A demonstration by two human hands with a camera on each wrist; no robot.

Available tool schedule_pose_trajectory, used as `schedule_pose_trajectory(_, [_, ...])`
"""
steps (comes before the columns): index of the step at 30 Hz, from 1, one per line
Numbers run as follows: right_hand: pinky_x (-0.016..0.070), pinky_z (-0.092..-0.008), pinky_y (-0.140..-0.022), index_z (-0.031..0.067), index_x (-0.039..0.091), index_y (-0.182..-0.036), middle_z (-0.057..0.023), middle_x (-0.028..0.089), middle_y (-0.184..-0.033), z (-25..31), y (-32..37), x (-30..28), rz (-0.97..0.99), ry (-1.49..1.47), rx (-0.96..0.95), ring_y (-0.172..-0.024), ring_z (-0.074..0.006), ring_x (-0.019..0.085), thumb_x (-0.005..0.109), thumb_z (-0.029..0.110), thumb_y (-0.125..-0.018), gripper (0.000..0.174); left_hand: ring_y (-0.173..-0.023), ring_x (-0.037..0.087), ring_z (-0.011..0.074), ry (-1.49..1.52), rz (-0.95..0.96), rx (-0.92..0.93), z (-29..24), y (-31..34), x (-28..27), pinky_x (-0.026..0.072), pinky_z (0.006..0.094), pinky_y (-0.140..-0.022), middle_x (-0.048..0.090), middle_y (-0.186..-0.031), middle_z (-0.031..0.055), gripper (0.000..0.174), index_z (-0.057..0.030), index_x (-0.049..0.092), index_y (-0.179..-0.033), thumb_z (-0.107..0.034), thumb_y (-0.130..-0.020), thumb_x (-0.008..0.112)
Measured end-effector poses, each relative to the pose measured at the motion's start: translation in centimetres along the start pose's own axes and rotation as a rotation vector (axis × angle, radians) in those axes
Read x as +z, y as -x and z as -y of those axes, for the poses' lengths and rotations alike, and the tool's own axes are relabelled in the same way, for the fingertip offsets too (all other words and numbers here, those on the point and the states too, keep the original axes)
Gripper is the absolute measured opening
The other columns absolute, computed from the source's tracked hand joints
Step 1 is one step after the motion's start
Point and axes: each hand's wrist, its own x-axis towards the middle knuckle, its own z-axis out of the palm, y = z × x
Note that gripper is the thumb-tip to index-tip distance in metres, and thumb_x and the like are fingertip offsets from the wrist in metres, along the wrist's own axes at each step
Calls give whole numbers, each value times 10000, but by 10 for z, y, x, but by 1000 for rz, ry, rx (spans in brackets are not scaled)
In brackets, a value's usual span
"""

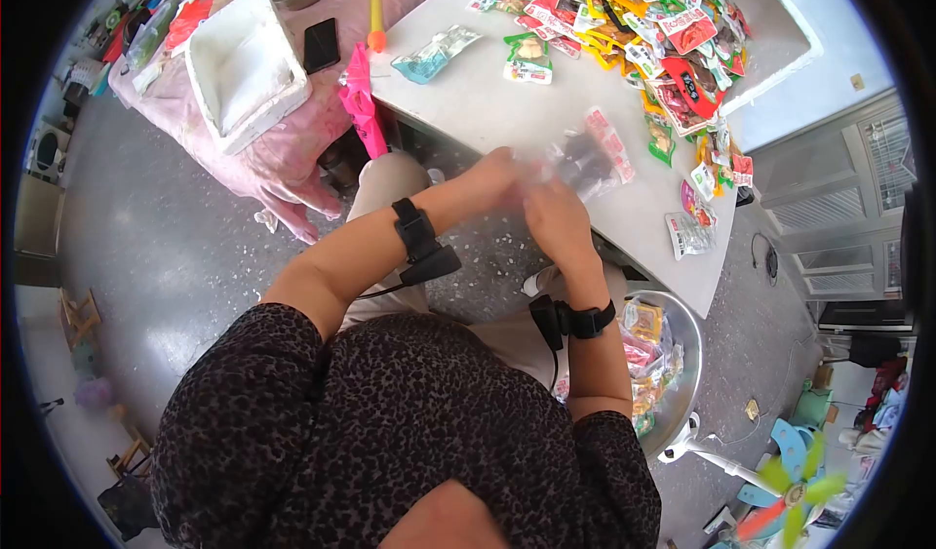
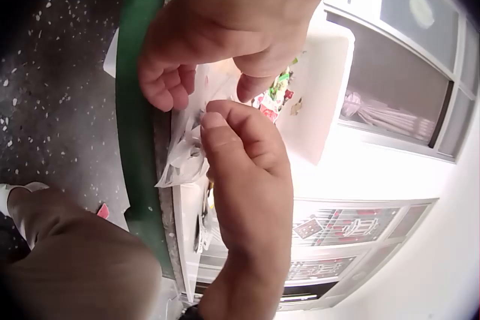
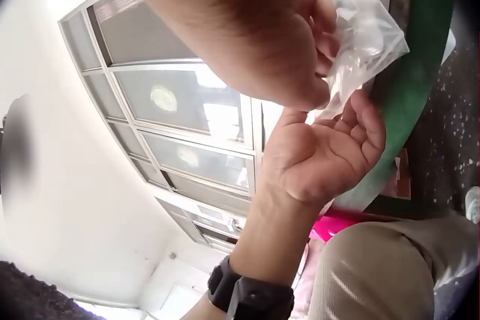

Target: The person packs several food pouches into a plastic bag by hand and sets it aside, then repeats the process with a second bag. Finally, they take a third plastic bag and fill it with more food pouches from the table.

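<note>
Both hands meet at the near edge of the white table [image 1: 458, 120], on a clear plastic bag [image 1: 585, 164] with dark contents and red print. My right hand [image 1: 561, 222] pinches the bag's edge between thumb and forefinger, plain in the left wrist view. Opposite it, my left hand [image 1: 495, 183] grips the same edge with curled fingers and thumb. In the right wrist view, the crinkled plastic [image 3: 367, 46] spreads beyond the fingers. Motion blurs the fingertips in the head view. A silver packet [image 1: 690, 235] lies to the right of the bag.
A heap of colourful snack packets [image 1: 673, 52] spills from a white box [image 1: 795, 47] at the far right. A metal basin [image 1: 692, 354] of packets stands below. To the left are a foam box [image 1: 210, 91], a phone [image 1: 321, 44] and a blue-silver packet [image 1: 434, 54].
</note>
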Motion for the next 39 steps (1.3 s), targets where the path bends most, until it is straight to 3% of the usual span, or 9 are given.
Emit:
schedule_pose_trajectory(6, [424,-307,-628,9,522,-957,-132,535,-871,-14,42,4,-541,-313,508,-726,-224,520,543,158,-748,257,-602,464,111,-98,24,-32,1,21,4,403,237,-499,481,-719,12,299,-84,525,-930,-292,-723,586])
schedule_pose_trajectory(10, [404,-225,-580,-10,422,-1063,-71,530,-906,-19,56,4,-498,-1068,1148,-706,-121,509,542,238,-785,390,-577,446,96,-74,140,3,29,16,-5,384,215,-466,469,-676,21,357,-59,554,-906,-387,-771,505])
schedule_pose_trajectory(15, [407,-218,-478,24,462,-970,-54,538,-804,-21,52,5,-339,-1459,1084,-605,-130,530,540,231,-789,286,-749,460,146,-49,368,-86,25,19,-19,397,299,-659,512,-873,33,420,-106,507,-1030,-415,-746,525])
schedule_pose_trajectory(18, [392,-212,-425,46,470,-910,-47,536,-757,-25,53,17,-353,-1502,1068,-562,-133,526,546,187,-783,205,-810,449,165,66,316,-193,20,9,-20,376,330,-698,508,-929,46,440,-103,489,-1070,-415,-761,497])
schedule_pose_trajectory(21, [383,-211,-405,55,466,-889,-47,533,-748,-19,51,21,-409,-1540,1095,-540,-135,517,548,132,-772,163,-797,472,176,-36,174,-205,12,7,-9,387,331,-663,514,-908,46,408,-103,482,-1060,-372,-755,511])
schedule_pose_trajectory(30, [383,-212,-417,62,440,-923,-46,521,-755,-15,59,21,-445,-1687,1095,-552,-145,512,533,101,-769,184,-759,501,134,88,161,5,15,18,2,401,283,-587,526,-850,38,196,-78,514,-899,-177,-732,542])
schedule_pose_trajectory(34, [417,-227,-492,53,407,-1039,-73,514,-870,-12,63,16,-409,-1711,1013,-657,-152,525,540,146,-774,311,-801,502,147,288,314,35,21,10,-16,408,293,-645,524,-866,45,241,-73,466,-960,-165,-749,541])
schedule_pose_trajectory(37, [445,-308,-618,39,334,-1158,-132,471,-1019,17,52,-1,-484,-1109,1059,-832,-214,516,577,168,-745,497,-869,492,175,368,341,17,8,37,-15,406,306,-724,509,-940,62,411,-68,366,-1104,-166,-750,552])
schedule_pose_trajectory(39, [421,-357,-708,33,318,-1187,-177,425,-1089,14,55,1,-433,-462,653,-926,-262,482,596,187,-716,568,-910,481,192,389,286,23,0,54,-8,397,313,-775,487,-1009,75,543,-68,271,-1199,-166,-749,559])
